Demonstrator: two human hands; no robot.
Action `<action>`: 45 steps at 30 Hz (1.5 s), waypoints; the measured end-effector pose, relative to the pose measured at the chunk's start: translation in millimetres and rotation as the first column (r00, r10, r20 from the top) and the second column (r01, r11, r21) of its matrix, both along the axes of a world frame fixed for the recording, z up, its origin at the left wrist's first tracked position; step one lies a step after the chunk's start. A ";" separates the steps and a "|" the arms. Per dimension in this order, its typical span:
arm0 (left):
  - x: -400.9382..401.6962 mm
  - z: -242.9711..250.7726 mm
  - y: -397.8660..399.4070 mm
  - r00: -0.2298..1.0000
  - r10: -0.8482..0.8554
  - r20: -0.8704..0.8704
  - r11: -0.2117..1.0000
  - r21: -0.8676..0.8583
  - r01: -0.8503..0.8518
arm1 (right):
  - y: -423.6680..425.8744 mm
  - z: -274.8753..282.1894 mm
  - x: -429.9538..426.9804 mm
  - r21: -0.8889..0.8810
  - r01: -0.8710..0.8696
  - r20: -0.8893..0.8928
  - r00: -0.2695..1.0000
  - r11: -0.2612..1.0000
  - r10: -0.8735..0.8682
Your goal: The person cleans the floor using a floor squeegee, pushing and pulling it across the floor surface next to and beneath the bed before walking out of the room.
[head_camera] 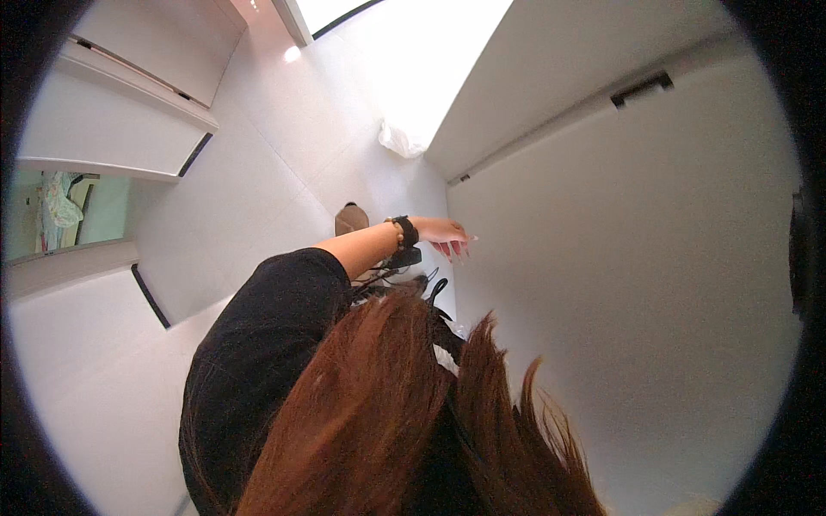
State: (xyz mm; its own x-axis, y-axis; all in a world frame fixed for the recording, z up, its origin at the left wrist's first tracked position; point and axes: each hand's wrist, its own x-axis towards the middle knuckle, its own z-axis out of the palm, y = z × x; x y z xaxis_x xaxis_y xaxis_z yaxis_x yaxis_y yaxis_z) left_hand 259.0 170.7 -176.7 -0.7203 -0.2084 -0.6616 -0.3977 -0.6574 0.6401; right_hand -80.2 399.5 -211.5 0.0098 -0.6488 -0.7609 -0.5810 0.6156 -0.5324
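My left hand (448, 237) reaches across in front of me, with its fingers apart and loosely bent and nothing seen in them. It is close to the large pale panel (581, 258) on the right; whether it touches the panel, I cannot tell. Round the wrist are a black band (406, 232) and a beaded bracelet (397, 233). Below the wrist are a small black box-like object (405, 258) and dark cables (381, 277), partly hidden by the arm and hair. A black loop (440, 287) stands out beside the hair. My right hand is out of view.
A crumpled white plastic bag (401, 139) lies on the tiled floor (258, 193) by the panel's far end. A brown shoe or slipper (352, 218) shows beyond my forearm. Dark recessed fittings (642, 89) mark the panel. At the left, an opening shows patterned fabric (63, 200).
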 end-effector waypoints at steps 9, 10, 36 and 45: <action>81.3 60.2 -105.6 0.808 0.590 -0.005 0.808 -0.009 -0.590 | -79.7 -24.7 8.8 0.005 -0.086 0.047 0.995 0.996 0.086; 98.0 56.1 -104.0 0.759 0.651 -0.002 0.759 0.039 -0.650 | -89.9 -27.3 8.9 0.002 -0.101 0.055 0.993 0.995 0.101; -111.1 -29.4 -74.8 0.641 0.708 0.297 0.689 -0.091 -0.719 | -87.9 -185.4 -295.4 -0.503 0.505 -0.235 0.701 0.701 -0.673; -250.6 -42.3 -183.8 0.952 0.205 0.226 0.918 0.292 -0.267 | 46.7 -0.8 -318.0 -0.686 0.705 -0.096 0.157 0.180 -0.983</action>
